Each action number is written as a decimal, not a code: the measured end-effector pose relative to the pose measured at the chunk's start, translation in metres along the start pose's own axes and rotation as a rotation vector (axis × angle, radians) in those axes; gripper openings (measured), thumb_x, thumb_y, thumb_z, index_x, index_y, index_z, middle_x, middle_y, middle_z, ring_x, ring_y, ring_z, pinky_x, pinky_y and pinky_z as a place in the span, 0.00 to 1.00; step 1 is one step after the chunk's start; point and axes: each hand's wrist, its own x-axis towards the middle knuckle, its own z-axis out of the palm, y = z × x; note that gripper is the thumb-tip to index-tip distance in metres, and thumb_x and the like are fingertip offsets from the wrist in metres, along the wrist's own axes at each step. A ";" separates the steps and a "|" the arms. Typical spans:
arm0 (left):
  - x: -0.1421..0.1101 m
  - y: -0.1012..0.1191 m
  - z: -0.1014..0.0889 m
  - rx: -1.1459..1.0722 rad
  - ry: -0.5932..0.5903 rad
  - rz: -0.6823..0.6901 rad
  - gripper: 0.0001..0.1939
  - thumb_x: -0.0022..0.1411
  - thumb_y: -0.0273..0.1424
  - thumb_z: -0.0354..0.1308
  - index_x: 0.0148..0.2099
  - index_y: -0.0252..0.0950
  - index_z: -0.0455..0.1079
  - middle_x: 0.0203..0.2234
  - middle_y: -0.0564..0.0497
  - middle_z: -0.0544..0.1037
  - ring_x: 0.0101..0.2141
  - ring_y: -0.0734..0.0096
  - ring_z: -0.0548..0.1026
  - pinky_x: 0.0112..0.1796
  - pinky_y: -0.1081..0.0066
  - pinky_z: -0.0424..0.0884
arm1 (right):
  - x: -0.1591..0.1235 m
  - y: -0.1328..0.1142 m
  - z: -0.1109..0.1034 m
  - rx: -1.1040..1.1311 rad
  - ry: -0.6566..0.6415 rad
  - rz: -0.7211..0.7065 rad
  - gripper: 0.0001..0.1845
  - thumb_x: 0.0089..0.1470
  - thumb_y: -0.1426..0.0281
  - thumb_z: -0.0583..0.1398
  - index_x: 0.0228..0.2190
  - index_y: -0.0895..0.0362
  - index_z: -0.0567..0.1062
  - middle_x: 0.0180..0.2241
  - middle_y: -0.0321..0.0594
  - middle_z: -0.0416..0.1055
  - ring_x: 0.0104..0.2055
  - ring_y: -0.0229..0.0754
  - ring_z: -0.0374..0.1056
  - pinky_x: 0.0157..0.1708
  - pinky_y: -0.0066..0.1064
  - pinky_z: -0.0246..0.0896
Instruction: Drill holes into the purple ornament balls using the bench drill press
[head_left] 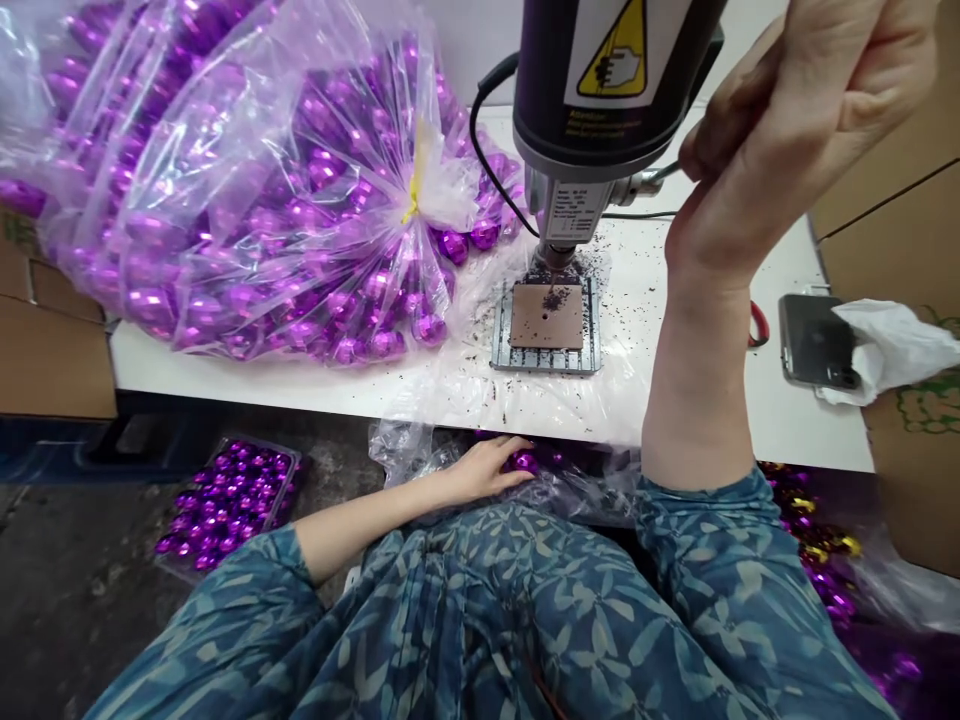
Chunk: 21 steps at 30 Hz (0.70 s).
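My left hand is at the table's front edge, above my lap. Its thumb and fingers curve around a shiny purple faceted ball, beside clear plastic. Up at the right, my right hand is closed around the lever of a bench drill press. Under the drill's chuck lies a brown block with a small dark hole, on the slotted metal base. Dark shavings are scattered over the block and around it. The drill's tip is hard to make out.
A large tied plastic bag of purple balls covers the table's left side. On the floor at left is a clear tray of more balls. A phone and crumpled tissue lie at right, near cardboard boxes.
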 end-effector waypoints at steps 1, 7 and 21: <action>-0.002 -0.002 0.002 0.079 -0.034 -0.100 0.25 0.70 0.41 0.61 0.65 0.38 0.69 0.56 0.36 0.81 0.54 0.45 0.82 0.54 0.50 0.80 | 0.000 -0.001 0.001 0.010 0.006 0.000 0.16 0.58 0.66 0.61 0.24 0.58 0.63 0.14 0.25 0.46 0.14 0.21 0.46 0.17 0.20 0.29; 0.006 0.015 -0.053 0.077 -0.077 -0.027 0.18 0.73 0.44 0.58 0.51 0.37 0.80 0.41 0.40 0.86 0.39 0.54 0.85 0.42 0.56 0.82 | -0.002 -0.008 0.004 0.038 -0.014 -0.029 0.21 0.58 0.70 0.62 0.23 0.54 0.55 0.13 0.24 0.45 0.12 0.24 0.43 0.17 0.26 0.28; 0.200 -0.068 -0.246 0.373 0.731 -0.258 0.13 0.54 0.15 0.57 0.39 0.31 0.77 0.45 0.32 0.77 0.55 0.33 0.74 0.59 0.36 0.63 | -0.003 -0.008 0.004 -0.012 0.004 -0.070 0.24 0.54 0.59 0.63 0.22 0.54 0.54 0.13 0.23 0.46 0.13 0.25 0.41 0.16 0.30 0.27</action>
